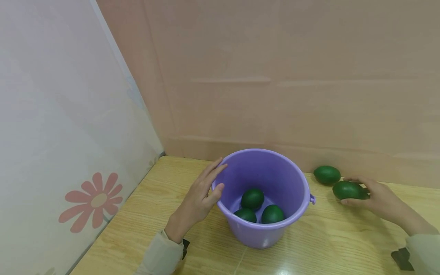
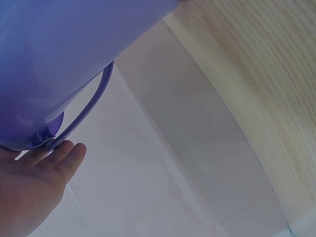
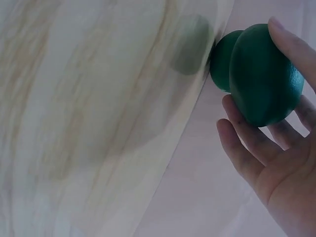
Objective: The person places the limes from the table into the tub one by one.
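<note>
A purple bucket (image 1: 261, 236) stands on the table with three dark green avocados inside, one of them at the back (image 1: 252, 198). My left hand (image 1: 199, 196) rests its extended fingers and thumb at the bucket's left rim. In the left wrist view, the fingers of the left hand (image 2: 37, 180) are beside the purple handle (image 2: 91, 101) where it joins the rim. To the right of the bucket, my right hand (image 1: 383, 200) grips an avocado (image 1: 348, 190) between thumb and fingers. Just behind it lies another avocado (image 1: 326, 175), partly hidden in the right wrist view.
The wooden table (image 1: 130, 225) ends at the back against a wall covered in brownish paper (image 1: 275, 110). On the left, a pale sheet with a red flower print (image 1: 97, 200) runs along the table edge. A handle peg (image 1: 312, 199) sticks out from the bucket's right side.
</note>
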`<state>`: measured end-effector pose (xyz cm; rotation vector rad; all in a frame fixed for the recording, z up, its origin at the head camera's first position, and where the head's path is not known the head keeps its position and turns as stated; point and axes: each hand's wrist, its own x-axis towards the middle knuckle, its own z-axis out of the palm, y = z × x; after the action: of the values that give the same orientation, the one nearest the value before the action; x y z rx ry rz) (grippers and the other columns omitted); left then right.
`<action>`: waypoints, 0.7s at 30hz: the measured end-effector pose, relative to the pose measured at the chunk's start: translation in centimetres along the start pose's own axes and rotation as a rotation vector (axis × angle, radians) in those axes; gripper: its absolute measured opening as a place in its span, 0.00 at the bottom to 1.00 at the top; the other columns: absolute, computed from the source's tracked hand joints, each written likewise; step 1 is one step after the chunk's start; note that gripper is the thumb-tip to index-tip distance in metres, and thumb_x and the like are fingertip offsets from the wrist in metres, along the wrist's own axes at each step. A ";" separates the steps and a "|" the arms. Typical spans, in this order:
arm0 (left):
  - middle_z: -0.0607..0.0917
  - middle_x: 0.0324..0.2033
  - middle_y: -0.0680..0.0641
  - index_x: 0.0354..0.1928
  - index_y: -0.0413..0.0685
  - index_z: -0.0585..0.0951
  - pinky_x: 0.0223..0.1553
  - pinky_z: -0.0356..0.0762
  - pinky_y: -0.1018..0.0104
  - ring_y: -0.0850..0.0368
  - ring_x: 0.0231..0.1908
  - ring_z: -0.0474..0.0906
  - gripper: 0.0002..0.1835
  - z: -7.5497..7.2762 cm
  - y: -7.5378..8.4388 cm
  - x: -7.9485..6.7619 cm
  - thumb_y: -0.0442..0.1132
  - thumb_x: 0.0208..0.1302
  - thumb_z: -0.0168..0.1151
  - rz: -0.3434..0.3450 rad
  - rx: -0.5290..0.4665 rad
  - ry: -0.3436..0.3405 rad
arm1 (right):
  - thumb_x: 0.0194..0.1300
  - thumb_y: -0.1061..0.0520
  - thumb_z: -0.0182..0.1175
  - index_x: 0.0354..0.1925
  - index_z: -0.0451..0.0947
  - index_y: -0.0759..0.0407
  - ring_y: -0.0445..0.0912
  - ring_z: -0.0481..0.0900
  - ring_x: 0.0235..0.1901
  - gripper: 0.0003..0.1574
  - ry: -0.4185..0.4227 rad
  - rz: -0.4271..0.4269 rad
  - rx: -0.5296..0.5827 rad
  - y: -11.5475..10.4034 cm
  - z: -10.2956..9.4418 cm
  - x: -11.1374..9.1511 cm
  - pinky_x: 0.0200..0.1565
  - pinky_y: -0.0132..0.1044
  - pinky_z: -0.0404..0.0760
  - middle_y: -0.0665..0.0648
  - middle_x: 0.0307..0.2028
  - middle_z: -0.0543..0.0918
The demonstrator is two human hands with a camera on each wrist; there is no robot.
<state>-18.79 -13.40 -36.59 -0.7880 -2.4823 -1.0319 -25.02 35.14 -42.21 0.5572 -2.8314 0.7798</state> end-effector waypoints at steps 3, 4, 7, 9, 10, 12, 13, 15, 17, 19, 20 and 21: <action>0.58 0.76 0.55 0.74 0.52 0.65 0.67 0.68 0.43 0.52 0.74 0.59 0.28 0.0 0.0 0.0 0.45 0.73 0.48 0.001 0.001 0.004 | 0.49 0.51 0.78 0.58 0.72 0.63 0.58 0.82 0.44 0.42 0.026 -0.021 -0.005 -0.2 -0.2 0.0 0.36 0.50 0.80 0.71 0.52 0.80; 0.58 0.76 0.55 0.74 0.52 0.65 0.67 0.68 0.43 0.52 0.74 0.59 0.28 0.0 -0.1 0.0 0.45 0.73 0.48 0.002 0.002 0.005 | 0.48 0.51 0.78 0.58 0.73 0.62 0.49 0.82 0.44 0.42 0.038 -0.029 -0.006 -0.2 -0.2 0.0 0.36 0.45 0.80 0.66 0.51 0.81; 0.59 0.76 0.54 0.74 0.52 0.66 0.67 0.68 0.42 0.52 0.74 0.59 0.28 0.0 0.0 0.0 0.45 0.73 0.48 0.002 0.004 0.005 | 0.46 0.51 0.80 0.56 0.75 0.59 0.25 0.73 0.41 0.41 0.071 -0.053 -0.005 -0.5 -0.4 0.0 0.33 0.31 0.76 0.52 0.48 0.82; 0.59 0.76 0.54 0.73 0.51 0.66 0.67 0.68 0.42 0.52 0.74 0.59 0.28 0.0 0.0 0.0 0.45 0.73 0.48 0.000 0.005 0.005 | 0.45 0.52 0.80 0.56 0.75 0.59 0.18 0.66 0.40 0.41 0.082 -0.066 0.001 -0.8 -0.6 -0.1 0.33 0.27 0.74 0.51 0.48 0.82; 0.59 0.76 0.55 0.73 0.51 0.66 0.67 0.67 0.42 0.52 0.74 0.59 0.28 0.0 0.1 0.0 0.45 0.73 0.48 -0.001 0.005 0.004 | 0.45 0.52 0.80 0.56 0.75 0.59 0.17 0.65 0.40 0.41 0.085 -0.071 0.005 -0.9 -0.6 -0.1 0.32 0.27 0.74 0.52 0.48 0.82; 0.59 0.76 0.55 0.73 0.51 0.66 0.67 0.67 0.42 0.52 0.74 0.59 0.28 0.0 0.1 0.0 0.46 0.73 0.48 -0.004 0.005 0.002 | 0.46 0.53 0.79 0.57 0.74 0.59 0.17 0.65 0.40 0.41 0.082 -0.071 0.009 -1.3 -0.8 -0.2 0.31 0.27 0.74 0.62 0.49 0.82; 0.59 0.76 0.55 0.73 0.51 0.66 0.67 0.67 0.42 0.52 0.74 0.59 0.28 0.0 0.1 0.0 0.46 0.73 0.48 -0.004 0.005 0.002 | 0.46 0.53 0.79 0.57 0.74 0.59 0.18 0.66 0.38 0.41 0.084 -0.070 0.011 -1.6 -0.8 -0.2 0.31 0.27 0.74 0.65 0.49 0.82; 0.58 0.76 0.54 0.73 0.51 0.66 0.66 0.68 0.42 0.51 0.74 0.59 0.28 0.0 0.1 0.0 0.46 0.73 0.48 -0.005 0.006 0.002 | 0.47 0.53 0.79 0.57 0.74 0.59 0.19 0.69 0.36 0.40 0.092 -0.065 0.018 -2.0 -0.9 -0.2 0.30 0.28 0.74 0.66 0.48 0.82; 0.58 0.76 0.54 0.74 0.51 0.65 0.64 0.71 0.43 0.51 0.74 0.60 0.28 0.0 0.0 0.0 0.46 0.73 0.47 -0.004 0.006 0.001 | 0.48 0.53 0.78 0.57 0.74 0.59 0.21 0.70 0.34 0.40 0.099 -0.057 0.021 -2.6 -1.1 -0.3 0.29 0.28 0.73 0.65 0.47 0.82; 0.58 0.76 0.54 0.74 0.51 0.65 0.63 0.72 0.44 0.51 0.74 0.60 0.28 0.0 0.0 0.0 0.46 0.73 0.47 -0.007 0.006 0.000 | 0.48 0.53 0.78 0.58 0.74 0.60 0.23 0.71 0.33 0.40 0.108 -0.052 0.024 -3.1 -1.3 -0.2 0.29 0.28 0.72 0.64 0.47 0.83; 0.58 0.76 0.55 0.74 0.51 0.65 0.62 0.72 0.45 0.52 0.74 0.60 0.28 0.0 0.1 0.0 0.46 0.73 0.47 -0.009 0.005 -0.001 | 0.49 0.52 0.78 0.59 0.74 0.60 0.22 0.71 0.33 0.40 0.108 -0.046 0.024 -3.4 -1.4 -0.2 0.29 0.28 0.72 0.65 0.47 0.83; 0.58 0.76 0.55 0.74 0.51 0.65 0.62 0.72 0.45 0.52 0.74 0.60 0.28 0.0 0.1 0.0 0.46 0.74 0.47 -0.012 0.005 -0.003 | 0.49 0.52 0.78 0.59 0.74 0.60 0.21 0.70 0.34 0.40 0.111 -0.043 0.023 -3.6 -1.5 -0.2 0.29 0.28 0.71 0.65 0.48 0.83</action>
<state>-18.75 -13.35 -36.56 -0.7754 -2.4940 -1.0293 -23.34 33.12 -39.29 0.5582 -2.7038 0.8109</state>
